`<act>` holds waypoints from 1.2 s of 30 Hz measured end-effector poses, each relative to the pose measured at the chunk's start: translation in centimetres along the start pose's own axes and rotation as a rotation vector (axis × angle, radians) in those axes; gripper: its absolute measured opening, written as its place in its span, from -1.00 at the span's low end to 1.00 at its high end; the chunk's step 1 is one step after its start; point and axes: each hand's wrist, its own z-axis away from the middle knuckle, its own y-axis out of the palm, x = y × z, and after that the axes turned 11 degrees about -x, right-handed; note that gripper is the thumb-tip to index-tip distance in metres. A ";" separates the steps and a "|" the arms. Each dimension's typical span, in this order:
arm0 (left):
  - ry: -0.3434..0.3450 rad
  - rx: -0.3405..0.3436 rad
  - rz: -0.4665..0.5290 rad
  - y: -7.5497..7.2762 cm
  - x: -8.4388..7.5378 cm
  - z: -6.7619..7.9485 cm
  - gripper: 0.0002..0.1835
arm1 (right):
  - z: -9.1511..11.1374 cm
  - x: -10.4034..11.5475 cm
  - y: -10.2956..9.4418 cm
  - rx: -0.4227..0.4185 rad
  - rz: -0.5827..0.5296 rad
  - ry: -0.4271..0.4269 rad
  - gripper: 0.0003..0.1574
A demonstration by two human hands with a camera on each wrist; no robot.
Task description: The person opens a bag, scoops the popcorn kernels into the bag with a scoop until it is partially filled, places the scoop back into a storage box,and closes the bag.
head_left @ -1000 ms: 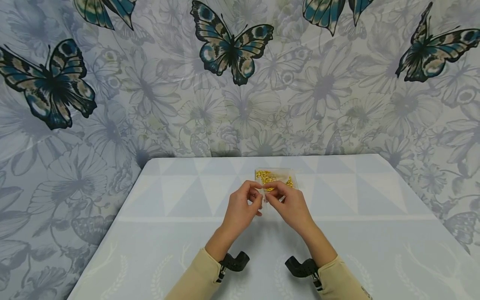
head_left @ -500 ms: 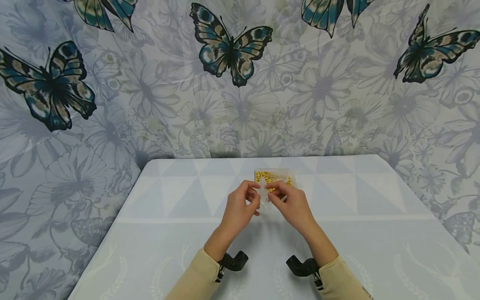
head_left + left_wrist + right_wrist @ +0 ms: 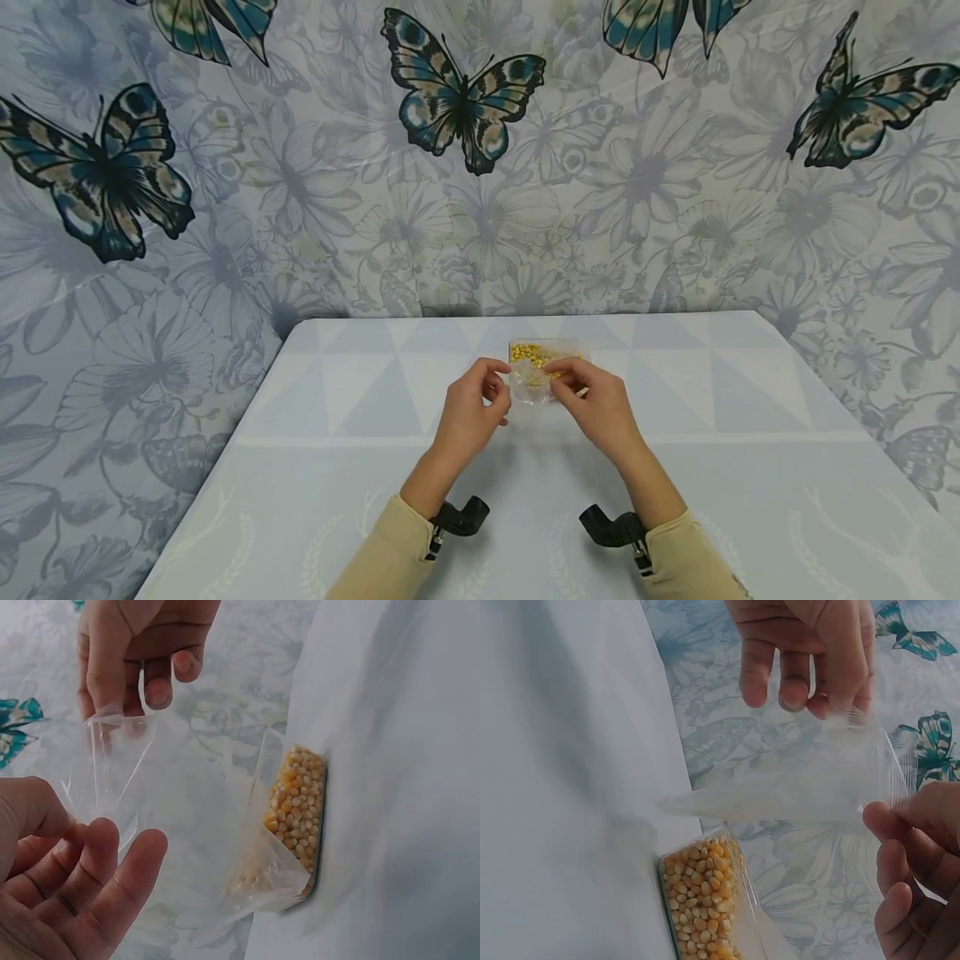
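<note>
A clear, thin plastic bag (image 3: 530, 390) is stretched between both hands above the table. My left hand (image 3: 470, 410) pinches one side of its top edge between thumb and index finger, the other fingers loosely bent. From the opposite side, my right hand (image 3: 597, 410) pinches the same edge. In the right wrist view the bag (image 3: 795, 784) hangs slack, with a crinkled mouth. Just behind and below it stands a clear rectangular box (image 3: 553, 340) part-filled with yellow corn kernels (image 3: 699, 900). The bag and right fingers cover part of the box in the head view.
The box rests on a white table (image 3: 465, 500) with a pale triangle pattern, near its far edge. A butterfly-and-flower-print backdrop (image 3: 480, 242) rises behind the table. Black wrist mounts (image 3: 461, 517) sit on both forearms beside the beige sleeves (image 3: 386, 550).
My hands have moved apart, the left leftward and the right rightward. Between them the bag, narrow and edge-on before, now shows spread wide.
</note>
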 end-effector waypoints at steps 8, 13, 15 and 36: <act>0.022 -0.007 -0.022 -0.4 0.1 -0.2 -0.71 | -0.4 -0.3 -0.7 -0.028 0.041 -0.012 -0.78; 0.017 0.007 -0.057 -0.6 0.1 -0.2 -0.69 | -0.4 -0.4 -1.0 -0.026 0.041 0.017 -0.80; 0.026 0.015 -0.077 -0.6 0.0 -0.2 -0.69 | -0.4 -0.4 -1.1 -0.021 0.040 0.034 -0.81; 0.154 -0.052 -0.110 -0.2 -0.6 0.0 -0.70 | -0.3 -0.1 -0.8 -0.039 0.046 0.010 -0.93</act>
